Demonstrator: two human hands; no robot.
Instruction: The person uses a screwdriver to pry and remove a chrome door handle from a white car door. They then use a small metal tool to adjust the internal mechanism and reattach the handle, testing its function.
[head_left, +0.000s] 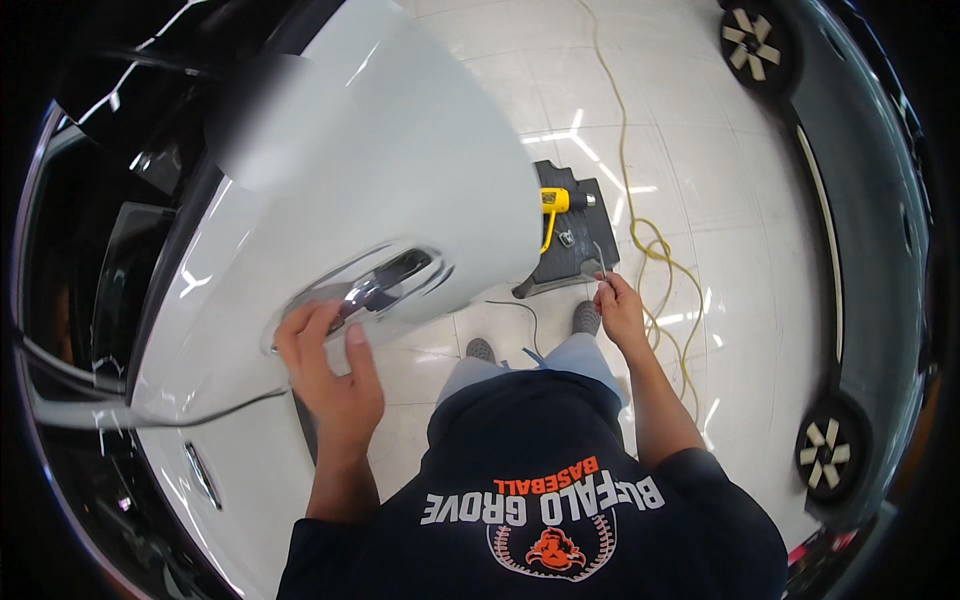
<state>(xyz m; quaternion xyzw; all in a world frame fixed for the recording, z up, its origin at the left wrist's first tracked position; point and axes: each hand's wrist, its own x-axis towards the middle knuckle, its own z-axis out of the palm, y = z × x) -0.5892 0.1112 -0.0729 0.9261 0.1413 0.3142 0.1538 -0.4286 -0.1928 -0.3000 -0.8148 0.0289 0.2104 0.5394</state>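
Observation:
A shiny chrome door handle (pixel 385 282) is set in the white car door (pixel 420 170) on my left. My left hand (pixel 330 375) is at the handle's near end, thumb and fingers apart; its fingertips overlap the handle, and I cannot tell how firmly they touch. My right hand (pixel 622 310) is out to the right, closed in a pinch on a thin metal tool with a bent tip (pixel 599 255). Beyond that hand, a yellow heat gun (pixel 560 202) and a small shiny metal part (pixel 566 238) lie on a low black stool (pixel 585 260).
A yellow cord (pixel 625 150) runs in loops over the pale tiled floor (pixel 690 180) right of the stool. Another vehicle (pixel 865 250) stands along the right side. A second door handle (pixel 202 475) is at the lower left. My feet are between door and stool.

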